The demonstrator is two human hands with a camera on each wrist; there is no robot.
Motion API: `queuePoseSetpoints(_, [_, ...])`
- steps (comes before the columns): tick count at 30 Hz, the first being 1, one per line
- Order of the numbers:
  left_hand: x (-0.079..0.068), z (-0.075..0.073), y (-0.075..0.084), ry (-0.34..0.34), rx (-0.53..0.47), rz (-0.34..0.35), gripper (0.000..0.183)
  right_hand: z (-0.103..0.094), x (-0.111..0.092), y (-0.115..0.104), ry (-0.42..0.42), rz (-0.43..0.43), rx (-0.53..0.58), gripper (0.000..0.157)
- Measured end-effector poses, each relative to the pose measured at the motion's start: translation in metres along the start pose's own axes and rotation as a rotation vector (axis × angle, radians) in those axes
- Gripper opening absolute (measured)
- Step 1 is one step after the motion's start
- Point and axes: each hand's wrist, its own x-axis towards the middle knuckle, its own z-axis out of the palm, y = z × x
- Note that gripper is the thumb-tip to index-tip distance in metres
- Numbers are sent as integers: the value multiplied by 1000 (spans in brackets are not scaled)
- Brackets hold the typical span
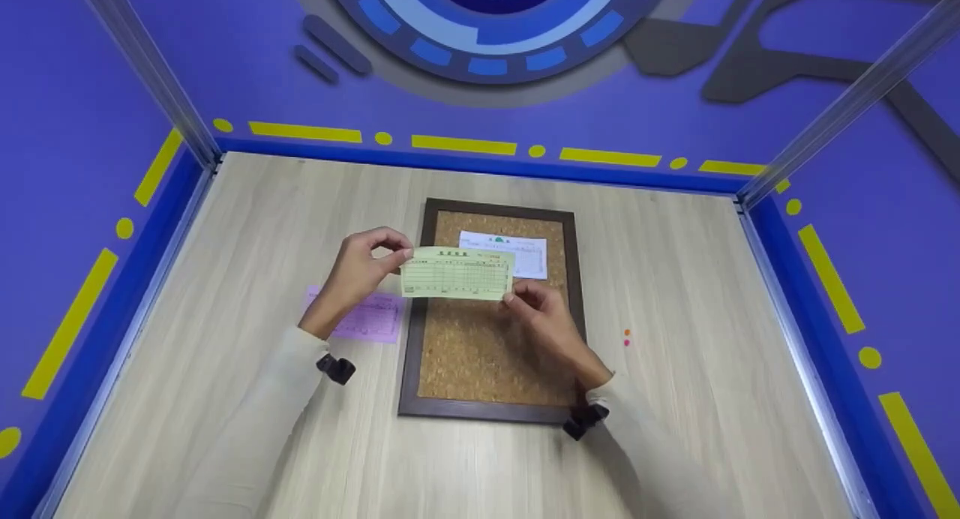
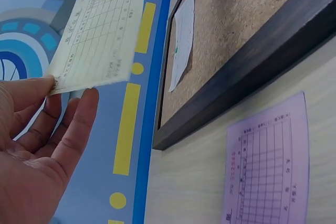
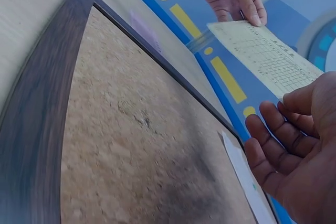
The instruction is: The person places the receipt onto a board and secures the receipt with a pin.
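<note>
A pale green printed form [image 1: 457,274] is stretched between both hands, raised above a framed cork board [image 1: 480,361]. My left hand [image 1: 365,268] pinches its upper left corner between thumb and fingers. At the lower right corner my right hand [image 1: 547,316] pinches it with thumb and finger, the other fingers loosely bent in the right wrist view. Behind the green form, a white form [image 1: 531,255] lies on the upper part of the cork, partly covered by it in the head view. A purple form [image 1: 375,320] lies on the table left of the board, partly hidden by my left forearm.
Two small dots, one orange [image 1: 627,331] and one pink [image 1: 627,343], lie on the table [image 1: 675,279] right of the board. The board's dark frame [image 1: 487,412] stands up from the tabletop. Blue panels [image 1: 450,129] with yellow marks enclose the back and sides.
</note>
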Motion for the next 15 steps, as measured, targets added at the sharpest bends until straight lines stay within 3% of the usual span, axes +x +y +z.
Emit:
queuePoseSetpoints(11, [16, 26, 0, 1, 67, 34, 6, -21, -11, 4, 79, -9, -11, 11])
queuePoseSetpoints(15, [20, 35, -2, 35, 63, 19, 3, -25, -15, 4, 88, 10, -25, 11])
